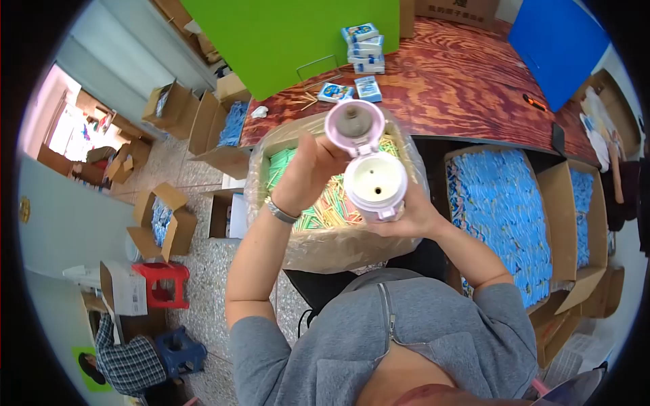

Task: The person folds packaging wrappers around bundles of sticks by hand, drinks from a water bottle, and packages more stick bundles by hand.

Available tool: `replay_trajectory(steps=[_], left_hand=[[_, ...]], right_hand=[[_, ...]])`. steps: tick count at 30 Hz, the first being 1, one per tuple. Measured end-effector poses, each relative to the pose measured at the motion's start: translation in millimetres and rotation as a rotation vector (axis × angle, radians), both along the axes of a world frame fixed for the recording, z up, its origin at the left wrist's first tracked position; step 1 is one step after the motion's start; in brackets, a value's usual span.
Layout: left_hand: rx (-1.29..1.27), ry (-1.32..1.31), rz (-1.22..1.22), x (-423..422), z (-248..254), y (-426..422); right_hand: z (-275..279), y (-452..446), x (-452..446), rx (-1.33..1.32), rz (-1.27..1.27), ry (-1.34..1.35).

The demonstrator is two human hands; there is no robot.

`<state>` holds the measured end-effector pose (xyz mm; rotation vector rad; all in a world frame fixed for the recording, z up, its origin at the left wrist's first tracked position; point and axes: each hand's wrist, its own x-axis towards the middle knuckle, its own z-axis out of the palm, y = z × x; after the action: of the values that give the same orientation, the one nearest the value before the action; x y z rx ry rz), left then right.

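My right hand [414, 215] is wrapped around a pale pink drinking bottle [387, 212], its white top with small holes facing up at me. The bottle's flip lid [355, 123] is swung back on its hinge, with a greyish plug inside. Beside the lid is my left hand [310, 172], a band on its wrist; its thumb stands apart and its fingertips are partly hidden behind the lid. I cannot tell whether they touch it. Below both hands stands a plastic-lined box [308, 249] filled with thin green, yellow and pink sticks [318, 215].
Behind the box is a reddish wood-grain table [447, 84] with stacked small blue-and-white packs [365, 51]. A carton of blue packets [501, 216] stands at right. More cartons [162, 220], a red stool [162, 284] and a seated person [132, 365] are at left.
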<state>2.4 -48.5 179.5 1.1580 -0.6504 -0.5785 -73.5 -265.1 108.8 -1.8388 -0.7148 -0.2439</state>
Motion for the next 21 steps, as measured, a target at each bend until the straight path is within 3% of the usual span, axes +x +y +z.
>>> replay_trajectory(steps=[3, 6, 9, 14, 18, 21], left_hand=[[0.010, -0.194, 0.120, -34, -2, -7], [0.156, -0.800, 0.260, -51, 5, -12], [0.330, -0.841, 0.271, -64, 2, -16], [0.060, -1.046, 0.361, -81, 39, -38], [-0.045, -1.145, 0.344, -87, 54, -36], [-0.025, -1.213, 0.325, -95, 72, -35]], right_hand=[[6, 1, -3, 0.121, -0.027, 0.020], [29, -4, -7, -0.007, -0.026, 0.008], [33, -10, -12, -0.028, -0.083, -0.191], [67, -9, -34, 0.162, -0.063, -0.068], [114, -13, -35, -0.030, -0.178, -0.688], [106, -11, -26, 0.062, -0.216, -0.880]])
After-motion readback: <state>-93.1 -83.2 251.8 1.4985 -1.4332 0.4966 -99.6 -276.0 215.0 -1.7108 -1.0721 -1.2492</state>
